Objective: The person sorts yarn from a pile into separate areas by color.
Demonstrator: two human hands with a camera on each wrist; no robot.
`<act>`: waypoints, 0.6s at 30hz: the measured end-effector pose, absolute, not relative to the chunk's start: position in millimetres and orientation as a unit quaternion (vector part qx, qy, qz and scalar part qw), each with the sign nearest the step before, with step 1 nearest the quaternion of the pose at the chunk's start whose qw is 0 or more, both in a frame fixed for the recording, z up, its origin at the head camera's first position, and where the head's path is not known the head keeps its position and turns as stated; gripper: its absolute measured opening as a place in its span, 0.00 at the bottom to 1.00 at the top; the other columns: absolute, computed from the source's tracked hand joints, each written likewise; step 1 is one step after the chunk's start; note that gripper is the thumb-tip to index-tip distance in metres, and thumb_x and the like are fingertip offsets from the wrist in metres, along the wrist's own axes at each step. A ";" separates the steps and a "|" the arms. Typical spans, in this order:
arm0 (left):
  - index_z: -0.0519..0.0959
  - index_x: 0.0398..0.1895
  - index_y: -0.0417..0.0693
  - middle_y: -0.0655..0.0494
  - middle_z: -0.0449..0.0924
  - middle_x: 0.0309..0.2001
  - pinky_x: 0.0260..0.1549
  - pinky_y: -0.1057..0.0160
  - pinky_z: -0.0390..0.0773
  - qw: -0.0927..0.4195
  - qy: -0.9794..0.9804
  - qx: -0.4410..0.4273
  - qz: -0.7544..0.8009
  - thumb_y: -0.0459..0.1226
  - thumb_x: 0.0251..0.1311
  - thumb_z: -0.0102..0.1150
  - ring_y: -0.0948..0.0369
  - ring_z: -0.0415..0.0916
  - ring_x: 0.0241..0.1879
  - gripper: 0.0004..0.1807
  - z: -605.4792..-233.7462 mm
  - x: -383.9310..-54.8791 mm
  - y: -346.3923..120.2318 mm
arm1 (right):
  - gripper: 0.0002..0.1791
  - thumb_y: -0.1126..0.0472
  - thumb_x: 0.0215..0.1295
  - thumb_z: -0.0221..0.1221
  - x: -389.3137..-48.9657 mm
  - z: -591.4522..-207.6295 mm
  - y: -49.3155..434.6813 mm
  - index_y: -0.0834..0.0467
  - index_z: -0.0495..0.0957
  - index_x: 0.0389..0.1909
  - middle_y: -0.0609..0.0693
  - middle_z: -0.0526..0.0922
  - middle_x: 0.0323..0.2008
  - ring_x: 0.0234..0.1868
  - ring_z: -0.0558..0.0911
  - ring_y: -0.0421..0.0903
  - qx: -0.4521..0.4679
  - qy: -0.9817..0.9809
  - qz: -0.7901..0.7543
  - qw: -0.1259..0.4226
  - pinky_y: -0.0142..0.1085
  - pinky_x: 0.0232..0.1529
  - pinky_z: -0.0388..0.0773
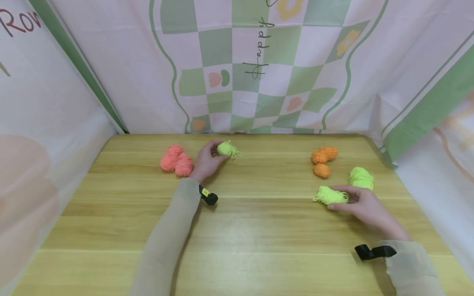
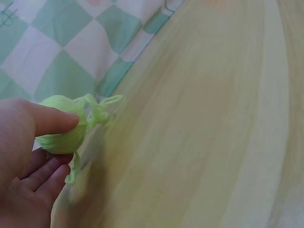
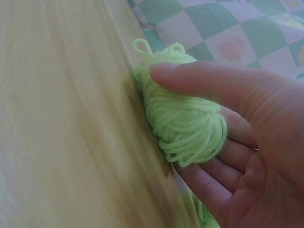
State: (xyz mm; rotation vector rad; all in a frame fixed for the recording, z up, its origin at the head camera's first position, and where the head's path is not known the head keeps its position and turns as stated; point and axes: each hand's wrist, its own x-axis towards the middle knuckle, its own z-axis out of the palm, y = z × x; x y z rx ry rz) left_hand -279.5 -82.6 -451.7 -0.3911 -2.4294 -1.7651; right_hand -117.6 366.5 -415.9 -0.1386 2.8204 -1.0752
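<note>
The orange yarn [image 1: 323, 158] lies bunched on the desk [image 1: 266, 230]. Well to its left, the left hand [image 1: 207, 162] has its grip closed around a light green ball [image 1: 224, 149], thumb on one side and fingers on the other, with loose loops trailing from the ball's right end. On the near side of the orange yarn, the right hand [image 1: 368, 207] holds a skein [image 1: 332, 195], its grip narrowed to the skein's width, thumb across it and fingers beneath. Whether the skein touches the desk, I cannot tell. More green yarn [image 1: 361, 176] sits right of the orange yarn and a little nearer, partly behind the right hand. Pink yarn [image 1: 177, 160] lies far left of the orange yarn, past the left hand. A checked cloth [image 1: 259, 102] hangs behind the orange yarn.
</note>
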 end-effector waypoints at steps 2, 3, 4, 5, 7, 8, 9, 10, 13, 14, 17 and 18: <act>0.74 0.62 0.33 0.39 0.78 0.56 0.57 0.61 0.77 0.056 -0.804 -0.128 -0.578 0.25 0.59 0.70 0.49 0.77 0.55 0.27 -453.1 -279.9 -83.4 | 0.36 0.46 0.60 0.73 -117.5 -415.8 366.5 0.59 0.77 0.65 0.62 0.78 0.62 0.49 0.75 0.46 -0.045 0.933 -0.353 0.059 0.25 0.42 0.75; 0.74 0.62 0.33 0.39 0.79 0.56 0.57 0.60 0.77 0.055 -0.805 -0.128 -0.576 0.25 0.59 0.70 0.48 0.77 0.55 0.27 -453.7 -280.1 -83.7 | 0.36 0.46 0.60 0.73 -117.5 -415.8 366.5 0.59 0.77 0.65 0.61 0.78 0.62 0.49 0.75 0.46 -0.044 0.933 -0.352 0.059 0.25 0.42 0.75; 0.74 0.62 0.32 0.38 0.79 0.56 0.57 0.60 0.78 0.053 -0.807 -0.126 -0.575 0.25 0.59 0.70 0.48 0.77 0.55 0.27 -454.3 -280.5 -83.9 | 0.36 0.45 0.60 0.73 -117.5 -415.8 366.5 0.59 0.77 0.65 0.61 0.78 0.62 0.50 0.76 0.45 -0.044 0.933 -0.351 0.059 0.25 0.43 0.75; 0.74 0.62 0.32 0.38 0.79 0.56 0.57 0.60 0.78 0.051 -0.808 -0.124 -0.574 0.25 0.59 0.70 0.48 0.78 0.55 0.28 -454.7 -280.6 -84.1 | 0.36 0.45 0.59 0.73 -117.5 -415.9 366.5 0.58 0.77 0.65 0.61 0.78 0.62 0.49 0.76 0.45 -0.043 0.934 -0.351 0.059 0.25 0.43 0.75; 0.74 0.62 0.32 0.37 0.79 0.56 0.56 0.60 0.78 0.049 -0.811 -0.120 -0.571 0.26 0.59 0.70 0.48 0.78 0.54 0.28 -455.0 -280.3 -84.2 | 0.36 0.46 0.60 0.73 -117.3 -416.3 367.1 0.59 0.77 0.65 0.62 0.78 0.61 0.47 0.76 0.45 -0.045 0.932 -0.355 0.058 0.26 0.41 0.76; 0.74 0.62 0.32 0.37 0.79 0.56 0.57 0.60 0.78 0.047 -0.812 -0.119 -0.570 0.26 0.58 0.70 0.48 0.78 0.54 0.28 -455.0 -280.2 -84.1 | 0.36 0.47 0.60 0.73 -117.2 -416.8 367.6 0.60 0.76 0.66 0.62 0.78 0.61 0.46 0.76 0.44 -0.047 0.931 -0.357 0.057 0.27 0.39 0.76; 0.74 0.62 0.32 0.38 0.79 0.56 0.56 0.60 0.78 0.047 -0.813 -0.118 -0.569 0.26 0.58 0.71 0.48 0.78 0.54 0.28 -455.0 -280.1 -84.2 | 0.36 0.48 0.60 0.73 -116.7 -416.3 367.6 0.60 0.76 0.66 0.63 0.78 0.61 0.45 0.76 0.44 -0.049 0.930 -0.360 0.058 0.28 0.39 0.77; 0.74 0.62 0.33 0.38 0.79 0.56 0.56 0.60 0.78 0.045 -0.813 -0.117 -0.568 0.26 0.58 0.71 0.49 0.78 0.54 0.28 -454.7 -279.9 -84.1 | 0.36 0.49 0.60 0.73 -116.2 -416.1 367.8 0.60 0.76 0.66 0.63 0.78 0.62 0.46 0.77 0.42 -0.051 0.928 -0.364 0.059 0.27 0.39 0.77; 0.75 0.61 0.33 0.38 0.79 0.56 0.56 0.60 0.78 0.041 -0.816 -0.111 -0.566 0.27 0.57 0.72 0.49 0.78 0.55 0.28 -453.8 -279.2 -84.2 | 0.36 0.51 0.60 0.74 -115.4 -414.8 368.1 0.60 0.75 0.67 0.63 0.77 0.62 0.47 0.78 0.41 -0.057 0.924 -0.373 0.062 0.28 0.39 0.78; 0.75 0.61 0.33 0.38 0.80 0.56 0.56 0.60 0.78 0.040 -0.816 -0.109 -0.566 0.27 0.57 0.72 0.49 0.78 0.55 0.28 -453.5 -278.9 -84.3 | 0.36 0.50 0.60 0.74 -115.3 -414.1 368.1 0.60 0.75 0.67 0.63 0.76 0.63 0.50 0.79 0.42 -0.056 0.923 -0.375 0.064 0.27 0.41 0.78; 0.76 0.61 0.34 0.39 0.80 0.56 0.56 0.60 0.78 0.037 -0.820 -0.103 -0.562 0.27 0.57 0.73 0.49 0.79 0.54 0.27 -452.7 -278.0 -84.6 | 0.36 0.49 0.60 0.73 -116.2 -413.6 368.0 0.58 0.75 0.67 0.62 0.76 0.64 0.55 0.79 0.48 -0.056 0.921 -0.380 0.064 0.24 0.45 0.77; 0.76 0.61 0.35 0.39 0.80 0.56 0.56 0.61 0.79 0.036 -0.821 -0.102 -0.561 0.28 0.57 0.73 0.49 0.79 0.54 0.27 -452.8 -278.0 -84.6 | 0.36 0.48 0.60 0.73 -116.7 -413.8 367.7 0.58 0.75 0.67 0.61 0.76 0.64 0.55 0.79 0.49 -0.055 0.920 -0.382 0.061 0.24 0.45 0.77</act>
